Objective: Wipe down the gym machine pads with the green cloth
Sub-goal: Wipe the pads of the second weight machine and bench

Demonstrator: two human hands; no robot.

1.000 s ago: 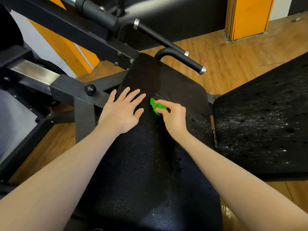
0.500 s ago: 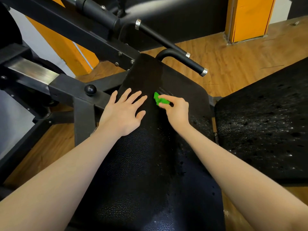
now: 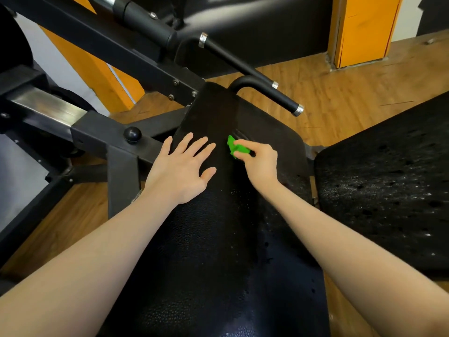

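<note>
The long black pad (image 3: 213, 239) ran lengthwise away from the person, its right half still speckled with droplets. The left hand (image 3: 181, 170) lay flat and spread on it. The right hand (image 3: 258, 162), nearer that wet side, pinched the bunched green cloth (image 3: 235, 147) against the pad's far end.

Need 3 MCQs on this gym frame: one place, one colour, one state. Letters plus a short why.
1. Where does the left hand lie?
A. on the black pad
B. on the handle bar
C. on the floor

2. What colour is the cloth?
A. blue
B. green
C. white

3. How does the right hand hold the cloth?
A. flat under straight fingers
B. not at all
C. bunched in curled fingers

Answers:
1 A: its fingers lie spread flat on the black pad.
2 B: bright green shows against the dark surface.
3 C: the fingers curl round the small wad, pressing it to the pad.
</note>
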